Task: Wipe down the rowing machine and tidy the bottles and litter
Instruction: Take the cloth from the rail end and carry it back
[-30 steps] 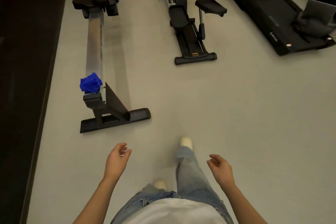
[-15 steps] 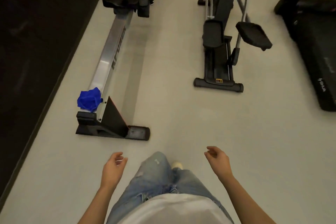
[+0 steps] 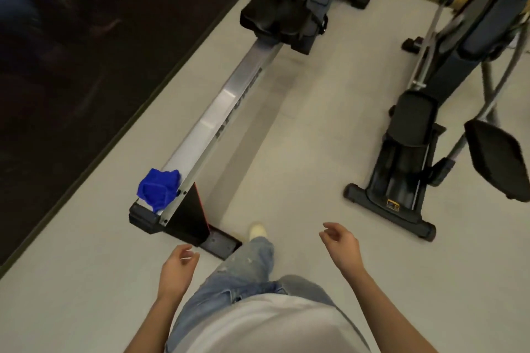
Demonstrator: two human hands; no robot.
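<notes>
- Our left hand point(image 3: 176, 269) hangs low in front of us, palm turned inward. Its fingers point(image 3: 187, 253) are loosely curled, slightly apart, and hold nothing.
- Our right hand point(image 3: 343, 247) is out to the side at about the same height. Its fingers point(image 3: 329, 230) are also loosely curled and hold nothing, with the thumb apart from the rest.
- The two hands are well apart, with our jeans leg point(image 3: 249, 264) and a pale shoe point(image 3: 257, 231) between them.
- The rowing machine point(image 3: 229, 106) lies on the floor point(image 3: 301, 137), running up and away from the left fingertips towards the far wall. Neither hand touches it.
- The rower's black rear foot point(image 3: 220, 243) sits just beyond the left fingertips, near them but apart. The shoe is just beside its end.
- A crumpled blue cloth point(image 3: 158, 188) rests on the near end of the metal rail, beyond and to the left of the left fingers, touched by no hand.
- The rower's black seat point(image 3: 275, 20) is at the far end of the rail, well away from both hands.
- A black cross-trainer point(image 3: 407, 157) stands beyond and to the right of the right fingers, well apart from the rower. One of its pedals point(image 3: 496, 163) sticks out on the right.
- A dark mat point(image 3: 71, 66) runs along the far left side of the rower, beyond the left fingers. It is blurred, so we cannot tell any detail.
- Our white shirt point(image 3: 266, 324) fills the bottom middle of the view, below both wrists.
</notes>
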